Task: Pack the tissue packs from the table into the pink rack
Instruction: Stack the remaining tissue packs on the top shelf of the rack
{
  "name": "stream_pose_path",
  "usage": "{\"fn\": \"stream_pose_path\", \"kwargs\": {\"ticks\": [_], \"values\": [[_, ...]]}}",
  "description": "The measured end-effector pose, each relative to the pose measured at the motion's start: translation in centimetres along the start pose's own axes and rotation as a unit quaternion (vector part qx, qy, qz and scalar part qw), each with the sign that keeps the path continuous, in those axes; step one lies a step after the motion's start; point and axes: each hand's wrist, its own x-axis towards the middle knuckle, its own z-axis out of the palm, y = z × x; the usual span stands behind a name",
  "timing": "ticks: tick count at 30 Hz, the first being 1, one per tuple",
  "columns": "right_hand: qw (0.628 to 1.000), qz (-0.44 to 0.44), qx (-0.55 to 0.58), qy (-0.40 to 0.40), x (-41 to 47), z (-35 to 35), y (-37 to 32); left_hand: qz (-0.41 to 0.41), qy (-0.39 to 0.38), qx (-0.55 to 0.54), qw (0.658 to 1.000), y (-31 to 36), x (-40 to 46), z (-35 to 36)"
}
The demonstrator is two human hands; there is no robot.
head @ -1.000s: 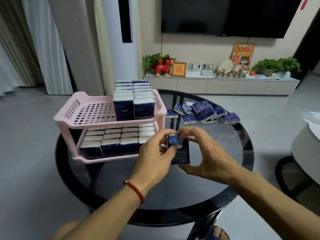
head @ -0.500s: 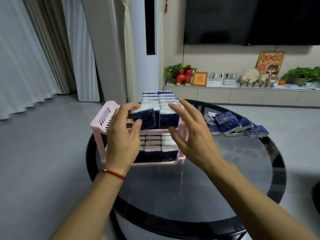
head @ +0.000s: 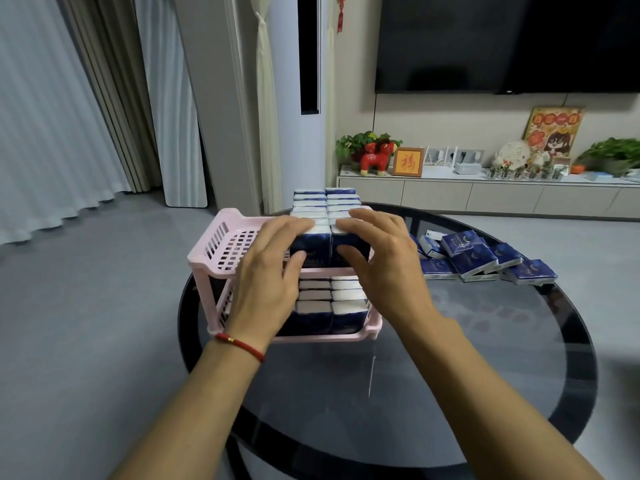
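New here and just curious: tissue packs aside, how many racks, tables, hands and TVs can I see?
Pink rack: 1
Table: 1
Hands: 2, left hand and right hand
TV: 1
Total: 5

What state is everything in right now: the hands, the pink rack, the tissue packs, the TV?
Left hand: fingers straight, resting on the front packs.
Right hand: fingers straight, touching the same packs.
Pink rack: upright; upper tier partly filled, lower tier holds packs.
Loose tissue packs: piled on the glass table, unpacked.
TV: screen dark.
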Motion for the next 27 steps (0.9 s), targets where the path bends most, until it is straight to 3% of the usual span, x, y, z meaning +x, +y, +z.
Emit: {"fn": "stream_pose_path", "kwargs": {"ticks": [14, 22, 25, 27], "values": [[0.997, -0.014, -0.027, -0.077, -1.3, -1.1, -0.1, -0.006, 0.017, 0.026, 1.0, 0.3, -0.7, 1.0], [0.995, 0.095, -0.004, 0.022, -2.5, -4.3, 3.1, -0.032, 0.027, 0.06, 0.997, 1.8, -1.7, 1.3], [0.981, 0.191, -0.043, 0.003, -4.1, -5.3, 7.5, 0.047, 0.104, 0.086, 0.99, 5.0, -2.8, 1.8], [0.962, 0.259, -0.083, -0.038, -5.6, -6.2, 10.8, 0.121, 0.084, 0.038, 0.988, 7.6, -4.3, 3.3]]}}
